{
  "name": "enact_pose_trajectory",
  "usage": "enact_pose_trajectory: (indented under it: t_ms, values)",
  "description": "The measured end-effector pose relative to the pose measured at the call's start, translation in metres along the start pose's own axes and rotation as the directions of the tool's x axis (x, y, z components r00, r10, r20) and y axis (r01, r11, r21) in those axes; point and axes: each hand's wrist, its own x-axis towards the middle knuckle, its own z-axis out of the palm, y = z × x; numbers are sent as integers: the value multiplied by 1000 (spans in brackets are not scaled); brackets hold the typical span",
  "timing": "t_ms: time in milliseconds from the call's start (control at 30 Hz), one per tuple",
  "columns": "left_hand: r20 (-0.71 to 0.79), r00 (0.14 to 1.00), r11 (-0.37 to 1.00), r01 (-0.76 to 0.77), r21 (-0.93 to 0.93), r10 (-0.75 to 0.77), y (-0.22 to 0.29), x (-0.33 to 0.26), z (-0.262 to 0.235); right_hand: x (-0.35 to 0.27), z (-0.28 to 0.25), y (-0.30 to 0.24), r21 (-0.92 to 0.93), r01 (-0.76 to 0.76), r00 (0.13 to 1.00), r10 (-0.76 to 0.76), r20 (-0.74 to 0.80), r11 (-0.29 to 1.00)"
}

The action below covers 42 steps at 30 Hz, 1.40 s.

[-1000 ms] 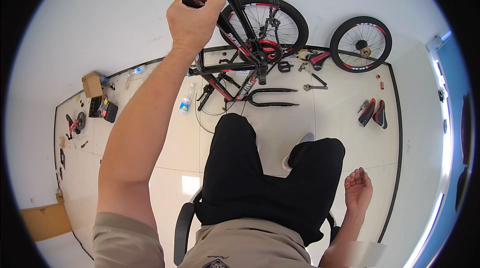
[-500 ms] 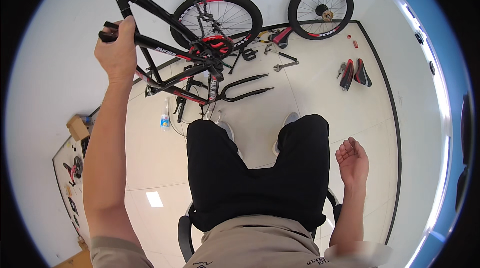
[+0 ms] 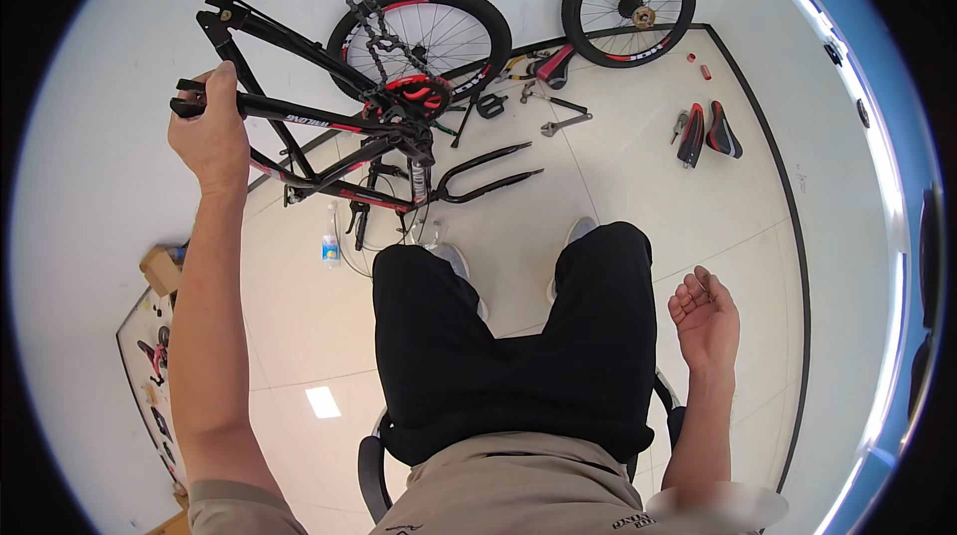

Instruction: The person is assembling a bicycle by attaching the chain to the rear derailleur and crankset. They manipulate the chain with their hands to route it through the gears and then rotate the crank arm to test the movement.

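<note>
My left hand (image 3: 212,141) is closed around a tube of a black and red bicycle frame (image 3: 314,119), just below its open end, and holds it up at the left. A chain (image 3: 361,11) dangles from the upper part of the frame, close to a red chainring (image 3: 417,98). Below the chainring, a black fork (image 3: 490,173) points its two legs to the right. My right hand (image 3: 706,324) is beside my right knee, palm up, with loosely bent fingers apart and nothing in it.
Two wheels (image 3: 628,6) lean at the back wall. On the floor are an adjustable wrench (image 3: 566,124), a pedal (image 3: 490,105), saddles (image 3: 692,136) and a plastic bottle (image 3: 330,238). A cardboard box (image 3: 160,269) stands at far left. I sit on a chair (image 3: 372,475).
My left hand and the upper part of the bicycle frame have shifted left and a little lower in the picture, showing more of the frame's top end. My right hand stays almost in place.
</note>
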Motion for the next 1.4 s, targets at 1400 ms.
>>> enact_pose_trajectory:
  t_ms: [1400]
  values:
    - [81,980,959,-156,-239,180,-6,-7,-11,-35,200,55,-229,591,630,-265,730,774]
